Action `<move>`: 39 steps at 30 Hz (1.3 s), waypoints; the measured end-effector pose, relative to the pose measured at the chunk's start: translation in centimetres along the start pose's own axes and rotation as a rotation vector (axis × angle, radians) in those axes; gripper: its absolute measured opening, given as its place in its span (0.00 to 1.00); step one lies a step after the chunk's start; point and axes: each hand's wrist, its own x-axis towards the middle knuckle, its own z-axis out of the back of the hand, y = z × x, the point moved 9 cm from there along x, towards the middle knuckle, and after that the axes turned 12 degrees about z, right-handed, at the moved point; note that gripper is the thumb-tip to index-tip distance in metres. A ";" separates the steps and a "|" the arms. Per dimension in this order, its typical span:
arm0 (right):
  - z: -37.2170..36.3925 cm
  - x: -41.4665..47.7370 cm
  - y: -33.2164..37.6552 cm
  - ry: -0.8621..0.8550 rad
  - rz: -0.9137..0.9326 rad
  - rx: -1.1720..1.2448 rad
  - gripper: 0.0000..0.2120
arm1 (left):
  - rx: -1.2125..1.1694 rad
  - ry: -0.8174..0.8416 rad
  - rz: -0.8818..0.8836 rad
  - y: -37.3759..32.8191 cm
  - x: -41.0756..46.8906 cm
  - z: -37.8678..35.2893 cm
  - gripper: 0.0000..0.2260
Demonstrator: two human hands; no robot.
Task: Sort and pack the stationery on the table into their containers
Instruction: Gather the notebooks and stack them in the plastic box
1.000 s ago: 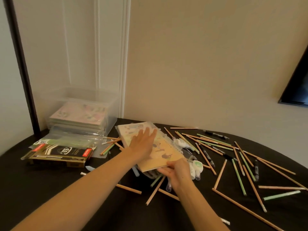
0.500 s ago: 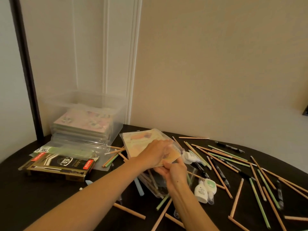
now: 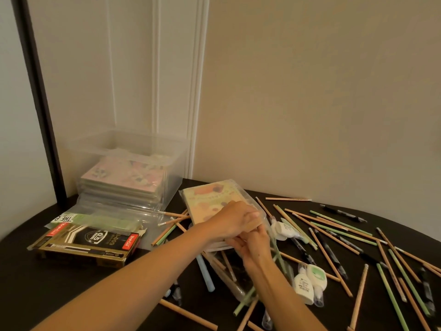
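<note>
plastic-wrapped notebook (image 3: 210, 199) clasped at near edge by left grip (image 3: 230, 220) and right grip (image 3: 254, 244), pencils (image 3: 341, 223) crowding

A second ago our left hand (image 3: 229, 220) lay flat on the notebook (image 3: 210, 199); now it curls round the near edge. Our right hand (image 3: 253, 244) grips from beneath, and that end has tilted up off the bench (image 3: 71, 283).

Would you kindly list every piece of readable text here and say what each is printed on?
"0.5 mm": on the pen box, in a round badge.
"-009": on the same box, right of the badge.
"THE": on the white label of the green packet.
The red tags on the box, the notebook cover and the correction tapes are too blurred to read.
</note>
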 end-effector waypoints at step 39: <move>4.4 -0.5 6.9 0.911 0.670 -1.950 0.43 | 0.859 -0.030 -0.199 8.2 -7.7 0.0 0.27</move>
